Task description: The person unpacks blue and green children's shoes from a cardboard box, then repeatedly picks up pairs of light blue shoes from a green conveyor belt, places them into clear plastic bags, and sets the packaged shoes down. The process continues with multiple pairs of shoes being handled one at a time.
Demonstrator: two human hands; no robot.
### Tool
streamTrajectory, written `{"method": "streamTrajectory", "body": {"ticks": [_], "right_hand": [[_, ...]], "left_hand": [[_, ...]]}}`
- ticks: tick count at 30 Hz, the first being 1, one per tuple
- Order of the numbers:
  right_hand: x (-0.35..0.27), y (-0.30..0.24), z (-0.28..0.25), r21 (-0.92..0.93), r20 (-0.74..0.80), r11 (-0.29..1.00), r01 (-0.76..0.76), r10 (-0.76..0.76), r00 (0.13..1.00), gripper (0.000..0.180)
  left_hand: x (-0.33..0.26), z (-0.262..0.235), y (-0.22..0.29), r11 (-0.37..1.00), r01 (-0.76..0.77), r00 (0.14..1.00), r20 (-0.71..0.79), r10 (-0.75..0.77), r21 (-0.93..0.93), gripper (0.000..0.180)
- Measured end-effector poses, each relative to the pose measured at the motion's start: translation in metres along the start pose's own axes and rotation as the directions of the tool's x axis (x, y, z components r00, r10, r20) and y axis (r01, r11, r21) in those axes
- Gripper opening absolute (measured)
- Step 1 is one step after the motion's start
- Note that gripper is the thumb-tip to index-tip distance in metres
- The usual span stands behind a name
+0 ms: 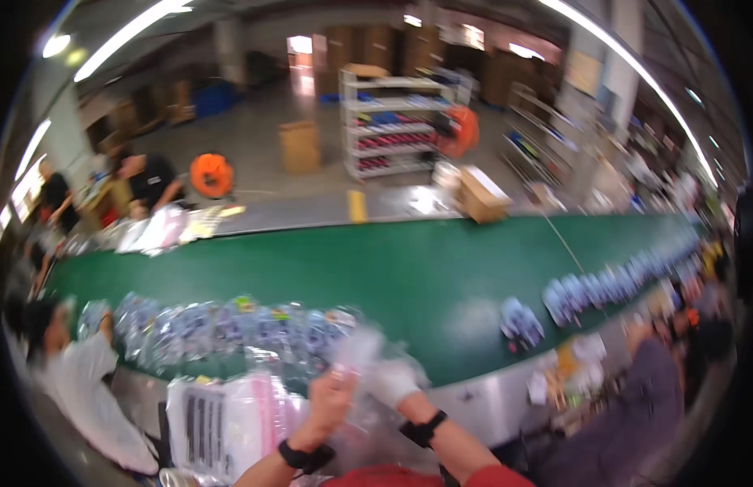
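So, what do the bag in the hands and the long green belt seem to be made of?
The bag, held by both the left hand and the right hand, looks like thin clear plastic film: glossy and see-through. The belt seems matte green rubber or coated fabric: even colour, little shine. Blur leaves this open.

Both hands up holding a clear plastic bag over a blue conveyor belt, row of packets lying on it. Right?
Not quite: in the head view the conveyor belt is green, not blue. The rest holds: the left hand and right hand are raised together on a clear plastic bag, and a row of packets lies on the belt.
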State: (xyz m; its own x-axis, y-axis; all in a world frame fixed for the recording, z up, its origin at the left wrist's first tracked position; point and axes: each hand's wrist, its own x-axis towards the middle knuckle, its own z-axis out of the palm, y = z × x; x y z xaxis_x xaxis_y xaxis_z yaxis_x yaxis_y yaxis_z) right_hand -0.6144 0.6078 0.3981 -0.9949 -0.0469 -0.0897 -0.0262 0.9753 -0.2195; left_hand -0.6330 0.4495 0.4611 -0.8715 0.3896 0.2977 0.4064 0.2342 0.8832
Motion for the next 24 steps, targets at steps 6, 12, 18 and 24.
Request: {"method": "streamTrajectory", "body": {"ticks": [6, 12, 18, 24], "right_hand": [[-0.051, -0.029, -0.048, 0.722, -0.030, 0.676, 0.146, -0.180, 0.983, 0.031], [-0.064, 0.066, -0.019, 0.891, -0.040, 0.445, -0.088, 0.268, 0.962, 0.034], [-0.085, 0.208, 0.017, 0.634, 0.055, 0.484, -0.603, 0.750, 0.660, 0.052], [-0.101, 0.327, 0.024, 0.239, -0.072, 0.406, -0.882, 0.913, 0.401, 0.063]], "left_hand": [[0.009, -0.034, -0.013, 0.973, 0.195, 0.975, -0.088, -0.206, -0.121, 0.030], [0.014, -0.024, -0.024, 0.957, 0.262, 0.964, -0.005, -0.265, -0.122, 0.031], [0.024, -0.001, -0.024, 0.950, 0.303, 0.953, 0.019, -0.303, -0.080, 0.026], [0.038, 0.026, -0.028, 0.920, 0.389, 0.918, 0.069, -0.392, 0.046, 0.024]]}}
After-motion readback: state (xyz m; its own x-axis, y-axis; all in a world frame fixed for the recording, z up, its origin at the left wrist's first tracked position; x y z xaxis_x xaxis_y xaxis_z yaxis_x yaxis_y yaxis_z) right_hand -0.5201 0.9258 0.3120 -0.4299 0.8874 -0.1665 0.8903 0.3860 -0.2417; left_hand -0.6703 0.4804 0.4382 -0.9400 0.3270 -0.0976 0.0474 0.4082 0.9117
